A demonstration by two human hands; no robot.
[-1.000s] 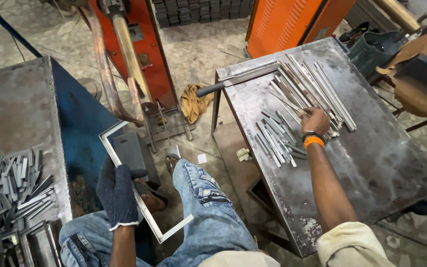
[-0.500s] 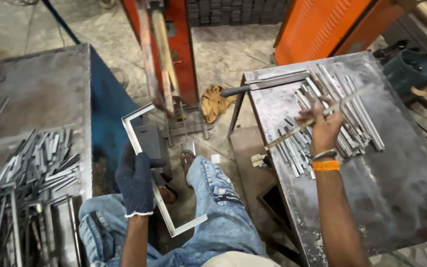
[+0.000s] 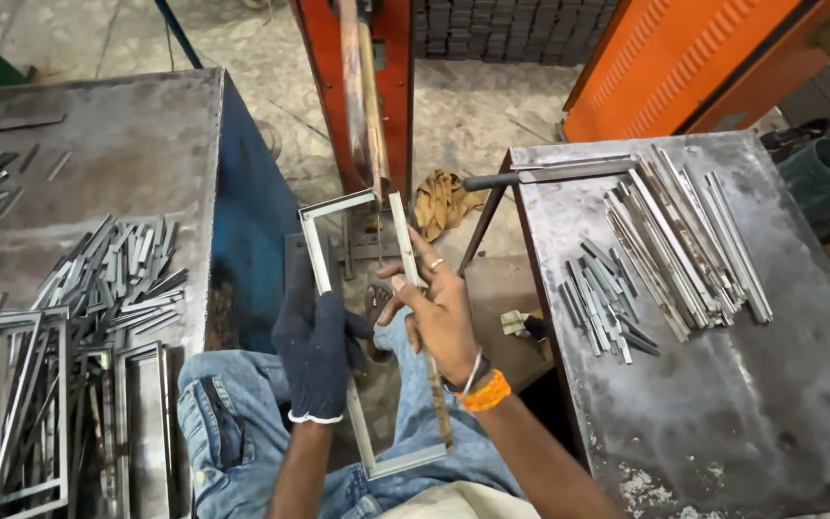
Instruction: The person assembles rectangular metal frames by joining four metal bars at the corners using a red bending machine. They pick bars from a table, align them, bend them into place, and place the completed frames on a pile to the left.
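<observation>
The gloved left hand (image 3: 314, 351) has a closed grip on the metal frame (image 3: 333, 288) above the lap. The bare right hand (image 3: 439, 312) grips a metal strip (image 3: 413, 279), seemingly laid against the frame's open side.

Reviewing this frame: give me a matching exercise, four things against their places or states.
Things:
1. left hand
2. right hand
3. loose metal strips
4. finished frames

Places or states:
A. spread on the right table
B. bare, holding a single strip
C. stacked on the left table
D. dark glove, gripping the open frame's side

Pairs: 1-D, 2-B, 3-A, 4-C
</observation>
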